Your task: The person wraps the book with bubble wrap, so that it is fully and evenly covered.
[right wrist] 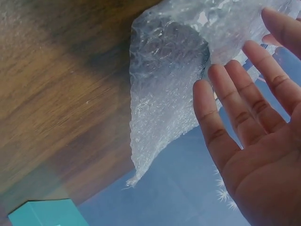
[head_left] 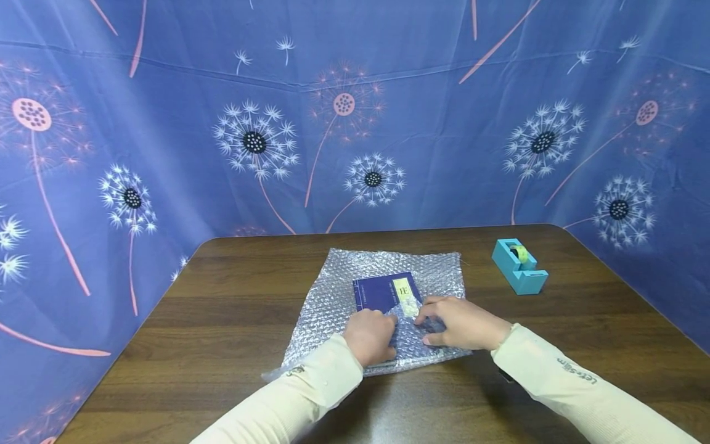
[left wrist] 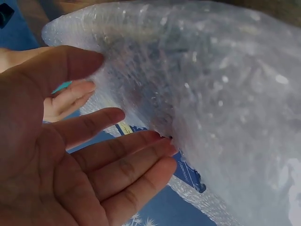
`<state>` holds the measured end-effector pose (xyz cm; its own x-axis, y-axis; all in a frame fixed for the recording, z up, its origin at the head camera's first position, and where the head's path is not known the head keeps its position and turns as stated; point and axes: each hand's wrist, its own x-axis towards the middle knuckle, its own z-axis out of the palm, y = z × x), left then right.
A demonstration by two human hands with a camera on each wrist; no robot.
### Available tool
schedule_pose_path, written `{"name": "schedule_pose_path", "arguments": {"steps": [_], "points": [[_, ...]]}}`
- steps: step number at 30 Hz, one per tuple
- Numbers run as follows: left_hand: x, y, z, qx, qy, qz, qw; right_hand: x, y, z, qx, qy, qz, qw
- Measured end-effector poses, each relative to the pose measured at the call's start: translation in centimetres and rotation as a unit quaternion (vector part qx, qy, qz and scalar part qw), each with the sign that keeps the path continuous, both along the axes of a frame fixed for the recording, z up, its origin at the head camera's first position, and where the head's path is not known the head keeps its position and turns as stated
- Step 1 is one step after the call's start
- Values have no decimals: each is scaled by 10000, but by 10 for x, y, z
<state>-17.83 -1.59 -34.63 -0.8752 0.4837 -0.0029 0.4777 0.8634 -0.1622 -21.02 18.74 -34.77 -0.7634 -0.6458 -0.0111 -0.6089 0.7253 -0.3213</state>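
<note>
Lower right in the head view, the right sleeve (head_left: 582, 390) reads "Let's Slim"; lower left of centre, print on the left sleeve (head_left: 288, 394) is unreadable; at centre, print on the blue book (head_left: 377, 293) and its yellow label (head_left: 403, 287) is too small to read

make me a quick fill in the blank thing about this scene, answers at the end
1. The dark blue rectangular book lies on a sheet of clear plastic ____ wrap.
2. The person's bare ____ hand is the one nearer the turquoise block-shaped tape dispenser.
3. The dandelion-printed cloth backdrop is mostly ____ in colour.

Missing words: bubble; right; blue.
</note>
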Motion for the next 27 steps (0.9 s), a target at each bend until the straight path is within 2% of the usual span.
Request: {"name": "schedule_pose_path", "arguments": {"steps": [4, 8, 11, 14, 18, 20, 23, 27], "points": [[-1, 0, 0, -51, 23, -29, 10000, -2, 2, -2, -115, -75, 44, 9999], [-2, 1, -1, -120, 84, -41, 9999, -8, 7, -6, -552, -416, -1, 9976], [-4, 0, -1, -145, 136, -32, 9998, -13, 10, -8, -978, -739, -205, 9922], [-4, -1, -1, -142, 160, -48, 9998, -18, 13, -9, -1243, -784, -466, 9880], [-3, -2, -2, -105, 192, -92, 9997, -24, 19, -8, -1287, -377, -1054, 9853], [-4, -3, -2, -93, 214, -114, 9997, -26, 22, -7, -1206, -81, -1535, 9807], [-5, -3, -1, -136, 184, -105, 9997, -27, 27, -4, -963, 260, -2290, 9683], [-6, -4, -2, -162, 171, -68, 9997, -27, 34, -1, -533, 258, -3001, 9521]]}}
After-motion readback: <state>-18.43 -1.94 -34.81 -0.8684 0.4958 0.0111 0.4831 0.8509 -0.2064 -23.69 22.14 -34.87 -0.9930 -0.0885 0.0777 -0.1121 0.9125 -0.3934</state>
